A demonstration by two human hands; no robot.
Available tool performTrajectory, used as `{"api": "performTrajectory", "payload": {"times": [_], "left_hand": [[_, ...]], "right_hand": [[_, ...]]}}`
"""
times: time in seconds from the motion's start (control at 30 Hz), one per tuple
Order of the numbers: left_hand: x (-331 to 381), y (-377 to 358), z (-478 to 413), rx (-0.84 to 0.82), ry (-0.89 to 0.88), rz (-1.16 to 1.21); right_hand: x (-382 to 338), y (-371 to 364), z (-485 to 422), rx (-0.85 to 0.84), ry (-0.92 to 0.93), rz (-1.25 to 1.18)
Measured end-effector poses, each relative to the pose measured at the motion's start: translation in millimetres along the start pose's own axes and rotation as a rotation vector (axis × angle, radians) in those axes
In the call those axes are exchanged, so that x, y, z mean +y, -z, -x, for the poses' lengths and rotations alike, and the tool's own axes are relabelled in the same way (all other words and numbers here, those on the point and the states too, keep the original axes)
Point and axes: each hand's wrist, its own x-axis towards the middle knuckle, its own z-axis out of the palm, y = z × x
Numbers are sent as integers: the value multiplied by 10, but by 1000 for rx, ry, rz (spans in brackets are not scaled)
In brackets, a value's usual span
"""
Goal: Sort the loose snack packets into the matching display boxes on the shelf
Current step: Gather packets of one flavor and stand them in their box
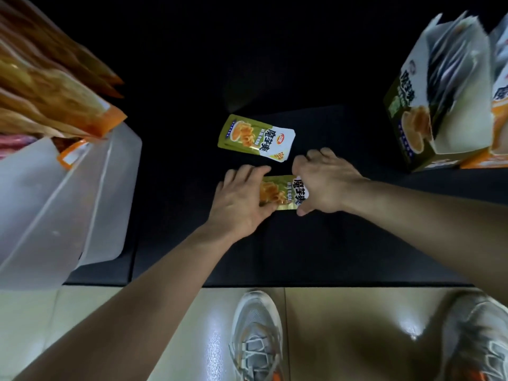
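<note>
Both your hands are on the near green packet, which lies flat on the dark shelf right in front of you. Your left hand rests on its picture end with the fingers fairly straight, pressing rather than grasping. Your right hand spans the white end, fingers curled over the far edge and thumb at the near edge, so it looks like the hand that actually grips the packet. A second green packet lies loose just beyond, apart from both hands and not yet touched. The matching green display box stands well off to your right with a row of packets already upright inside, and an orange display box sits touching its far side (only a sliver of it shows). To your left a translucent bin holds orange packets — whether those still need sorting, you can't tell from here. Judging by what lies on the shelf, the job looks well along: two green packets remain in sight — this one to lift and carry across to the green box, then the one behind it.
</note>
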Motion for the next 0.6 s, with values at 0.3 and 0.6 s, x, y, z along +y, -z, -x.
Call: {"api": "performTrajectory", "payload": {"times": [0.3, 0.6], "left_hand": [[-324, 34, 203, 6, 226, 447], [-632, 2, 400, 332, 519, 982]], "right_hand": [[-30, 279, -397, 181, 157, -126], [18, -309, -51, 173, 308, 120]]}}
